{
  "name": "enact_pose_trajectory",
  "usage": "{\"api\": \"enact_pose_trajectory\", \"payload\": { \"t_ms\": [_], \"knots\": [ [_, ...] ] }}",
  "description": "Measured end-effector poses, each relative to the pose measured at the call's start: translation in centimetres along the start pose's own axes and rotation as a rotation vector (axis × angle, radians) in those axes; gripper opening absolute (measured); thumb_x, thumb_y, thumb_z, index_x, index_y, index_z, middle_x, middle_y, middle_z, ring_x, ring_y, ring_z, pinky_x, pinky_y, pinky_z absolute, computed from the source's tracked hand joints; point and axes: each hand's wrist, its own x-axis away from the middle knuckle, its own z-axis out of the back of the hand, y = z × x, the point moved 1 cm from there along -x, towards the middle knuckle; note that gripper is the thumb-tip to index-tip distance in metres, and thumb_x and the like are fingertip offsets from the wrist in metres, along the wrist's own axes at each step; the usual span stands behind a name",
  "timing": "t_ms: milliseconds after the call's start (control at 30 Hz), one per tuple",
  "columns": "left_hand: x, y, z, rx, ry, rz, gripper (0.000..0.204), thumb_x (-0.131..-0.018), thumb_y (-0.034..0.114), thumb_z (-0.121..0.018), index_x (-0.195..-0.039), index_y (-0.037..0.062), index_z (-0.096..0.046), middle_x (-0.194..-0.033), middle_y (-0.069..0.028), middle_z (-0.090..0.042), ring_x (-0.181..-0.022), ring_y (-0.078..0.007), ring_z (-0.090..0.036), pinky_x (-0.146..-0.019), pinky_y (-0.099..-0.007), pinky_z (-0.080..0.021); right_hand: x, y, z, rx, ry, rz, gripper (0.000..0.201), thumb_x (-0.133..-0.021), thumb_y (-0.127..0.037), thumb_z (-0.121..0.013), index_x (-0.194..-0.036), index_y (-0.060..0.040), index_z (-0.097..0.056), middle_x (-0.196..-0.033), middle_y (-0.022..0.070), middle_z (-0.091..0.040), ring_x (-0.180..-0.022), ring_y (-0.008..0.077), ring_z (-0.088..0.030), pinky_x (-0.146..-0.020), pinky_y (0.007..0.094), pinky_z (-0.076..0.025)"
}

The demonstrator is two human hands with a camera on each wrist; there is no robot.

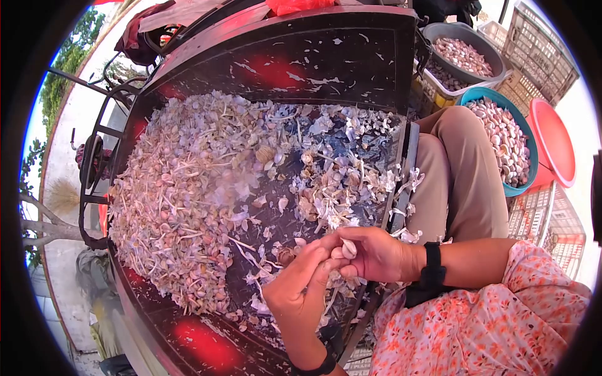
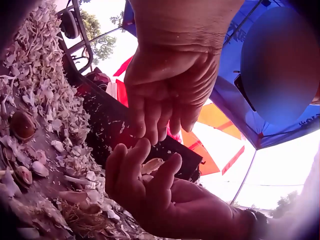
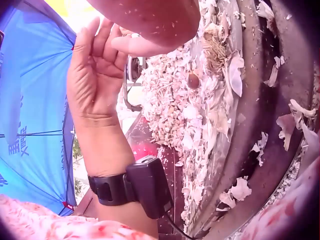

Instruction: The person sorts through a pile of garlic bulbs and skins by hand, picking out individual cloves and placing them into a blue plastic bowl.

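Observation:
Both hands meet over the near edge of the dark tray (image 1: pixel 269 219), fingertips against fingertips. My right hand (image 1: pixel 376 254) holds a pale garlic clove (image 1: pixel 348 249) between thumb and curled fingers; in the left wrist view the clove (image 2: pixel 151 166) shows inside that hand's grip. From below comes my left hand (image 1: pixel 298 285), its fingers fairly straight and reaching to the right hand's fingertips. In the right wrist view the palm of the left hand (image 3: pixel 97 75) faces up, fingers loosely bent. Garlic skins (image 1: pixel 169 207) lie heaped across the tray, with loose cloves near the hands.
Raised walls (image 1: pixel 313 62) border the tray. Knees in khaki trousers (image 1: pixel 464 163) are at its right side. Beyond them stand a teal basin (image 1: pixel 532 160) of garlic cloves, a grey basin (image 1: pixel 433 34) of cloves, a red basin (image 1: pixel 555 141) and plastic crates (image 1: pixel 542 50).

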Motion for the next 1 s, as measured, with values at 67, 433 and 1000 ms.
{"api": "enact_pose_trajectory", "payload": {
  "t_ms": [67, 433, 1000],
  "knots": [
    [0.2, 0.4, -0.1, -0.004, -0.016, 0.033, 0.02, -0.077, -0.001, -0.064, -0.096, -0.0034, -0.066, -0.093, -0.0142, -0.068, -0.088, -0.0213, -0.065, -0.077, -0.0314, -0.05, 0.2, -0.1, -0.4, -0.003, 0.055, 0.005, 0.034, -0.096, -0.025, -0.04, -0.112, 0.0013, -0.054, -0.101, 0.0115, -0.062, -0.087, 0.0182, -0.063, -0.073, 0.0284, -0.053],
    [-0.1, -0.7, -4.5, -0.7, -0.178, -0.359, 0.018, -0.075, 0.005, -0.063, -0.092, 0.0011, -0.064, -0.094, -0.0142, -0.066, -0.092, -0.0296, -0.063, -0.084, -0.0395, -0.048, 0.5, 0.2, -0.2, -0.157, -0.006, 0.171, 0.03, -0.094, -0.017, -0.042, -0.113, 0.0035, -0.051, -0.11, 0.0134, -0.057, -0.106, 0.0216, -0.054, -0.099, 0.0342, -0.038],
    [0.6, -1.3, -4.4, -0.041, 0.124, -0.018, 0.022, -0.068, -0.004, -0.063, -0.09, -0.0037, -0.065, -0.095, -0.0153, -0.066, -0.095, -0.0296, -0.063, -0.091, -0.0385, -0.044, 3.8, -1.0, 0.3, 0.201, 0.03, 0.137, 0.029, -0.093, -0.018, -0.051, -0.115, 0.0001, -0.054, -0.089, 0.0052, -0.061, -0.066, 0.0085, -0.058, -0.047, 0.0172, -0.043]
  ]
}}
